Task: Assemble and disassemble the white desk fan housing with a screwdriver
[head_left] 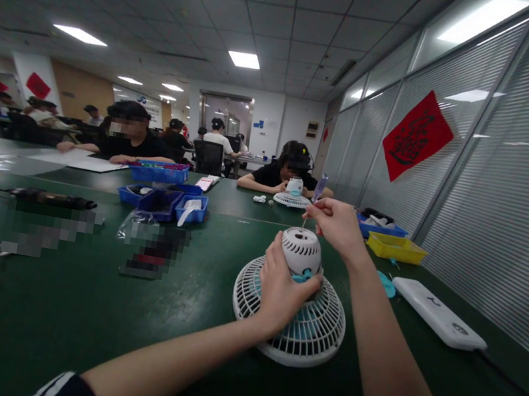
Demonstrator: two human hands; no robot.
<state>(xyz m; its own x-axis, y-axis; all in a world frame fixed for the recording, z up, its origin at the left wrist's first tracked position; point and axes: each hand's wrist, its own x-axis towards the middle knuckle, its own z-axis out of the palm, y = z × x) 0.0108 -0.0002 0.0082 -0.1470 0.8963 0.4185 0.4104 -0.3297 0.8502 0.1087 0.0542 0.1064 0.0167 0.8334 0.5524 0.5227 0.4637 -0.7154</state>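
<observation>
A small white fan with a round slatted guard lies face down on the green table, its motor housing pointing up. My left hand wraps round the side of that housing, fingers on the left and thumb at the front. Above it, my right hand pinches a screwdriver with a clear purple handle. The screwdriver stands nearly upright, its shaft reaching down to the top of the housing by a dark opening. Whether the tip sits on a screw is too small to tell.
Blue bins with small parts stand at the middle left. To the right are a yellow tray, a light-blue round piece and a white cabled device. Across the table a person sits behind another fan; another person sits further left.
</observation>
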